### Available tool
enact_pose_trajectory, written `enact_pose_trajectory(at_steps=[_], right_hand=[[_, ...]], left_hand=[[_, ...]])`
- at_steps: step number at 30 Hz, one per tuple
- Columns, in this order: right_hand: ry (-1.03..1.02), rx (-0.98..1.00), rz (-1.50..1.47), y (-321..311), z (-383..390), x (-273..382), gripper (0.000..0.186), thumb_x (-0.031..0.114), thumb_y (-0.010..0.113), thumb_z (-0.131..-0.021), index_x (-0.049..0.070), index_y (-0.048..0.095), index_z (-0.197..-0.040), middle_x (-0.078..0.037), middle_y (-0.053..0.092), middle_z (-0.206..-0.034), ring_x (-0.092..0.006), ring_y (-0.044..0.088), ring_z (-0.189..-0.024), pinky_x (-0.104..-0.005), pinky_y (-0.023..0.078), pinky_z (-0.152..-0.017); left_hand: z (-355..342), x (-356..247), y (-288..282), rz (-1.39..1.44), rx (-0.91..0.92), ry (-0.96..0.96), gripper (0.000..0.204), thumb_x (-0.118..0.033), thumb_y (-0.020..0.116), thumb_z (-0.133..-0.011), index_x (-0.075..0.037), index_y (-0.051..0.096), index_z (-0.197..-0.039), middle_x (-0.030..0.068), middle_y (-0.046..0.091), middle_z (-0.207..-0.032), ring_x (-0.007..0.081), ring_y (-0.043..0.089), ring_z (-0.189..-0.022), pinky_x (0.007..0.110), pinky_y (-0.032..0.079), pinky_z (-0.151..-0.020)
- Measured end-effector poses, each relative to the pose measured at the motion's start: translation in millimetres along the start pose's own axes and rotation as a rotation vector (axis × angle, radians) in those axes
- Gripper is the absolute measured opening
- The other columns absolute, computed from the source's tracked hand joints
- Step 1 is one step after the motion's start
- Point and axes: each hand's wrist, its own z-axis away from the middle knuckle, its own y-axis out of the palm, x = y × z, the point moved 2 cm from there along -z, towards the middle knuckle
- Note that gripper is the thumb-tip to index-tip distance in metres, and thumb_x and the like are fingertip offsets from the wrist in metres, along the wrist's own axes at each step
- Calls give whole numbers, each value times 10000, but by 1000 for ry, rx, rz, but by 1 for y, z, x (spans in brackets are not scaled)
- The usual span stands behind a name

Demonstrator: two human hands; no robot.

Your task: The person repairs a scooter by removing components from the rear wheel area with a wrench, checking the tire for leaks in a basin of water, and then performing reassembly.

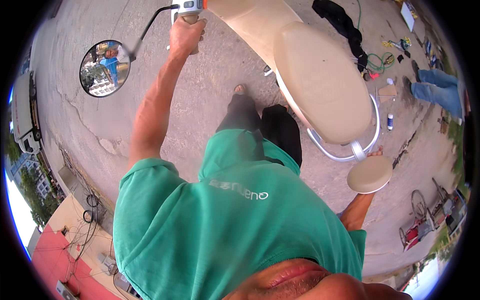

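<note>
My left hand [187,36] is wrapped round the beige handlebar grip [190,19] of a scooter at the top. From the handlebar a round mirror [105,68] sticks out to the left on a black stem. The scooter's long beige seat [322,82] slants across the upper right. At its rear are a silver grab rail [318,141] and a beige oval backrest [370,174]. My right hand [376,151] is at the backrest, mostly hidden by the pad. Only some fingers show past its edge, and they look curled round it. My legs stand beside the scooter.
Right of the scooter, black cloth [342,25], a green cord [378,64] and a small blue-and-white can [390,121] lie on the concrete. Another person's legs in jeans [437,85] are beyond. A bicycle [419,205] is lower right; a truck [25,112] stands far left.
</note>
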Motion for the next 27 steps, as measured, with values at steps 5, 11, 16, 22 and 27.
enact_pose_trajectory(at_steps=[5,11,16,22,27], right_hand=[[135,-117,-352,32,37,24,401,153,392,-1011,-41,479,-1351,-65,535,-1028,-156,512,-923,-302,431,-887],[197,-150,-1054,80,83,66,454,284,345,-1046,-23,470,-1356,-23,449,-877,-158,431,-821,-292,394,-804],[493,-339,-1252,118,107,153,573,402,340,-1032,-21,426,-1409,-14,396,-819,-161,399,-806,-292,376,-742],[441,-360,-1421,151,141,161,614,427,362,-1016,-32,406,-1421,-15,406,-830,-172,391,-806,-298,371,-709],[440,-313,-1415,170,162,142,567,418,354,-997,-29,482,-1323,-26,470,-819,-188,459,-809,-324,412,-814]], left_hand=[[1,52,-17,25,-43,-111,285,-156,684,-843,13,615,-1062,61,632,-710,121,606,-574,284,511,-536],[11,118,-68,141,10,-183,274,-118,669,-846,12,610,-1080,57,622,-711,123,599,-573,280,503,-538],[4,176,-100,176,13,-196,285,-108,660,-811,26,606,-1056,77,628,-714,146,611,-573,283,491,-520],[9,221,-121,262,62,-226,257,-63,639,-849,9,600,-1092,57,611,-691,133,580,-546,294,486,-518],[-2,270,-132,272,92,-227,265,-63,635,-846,17,596,-1096,67,617,-695,147,595,-560,301,492,-538]])
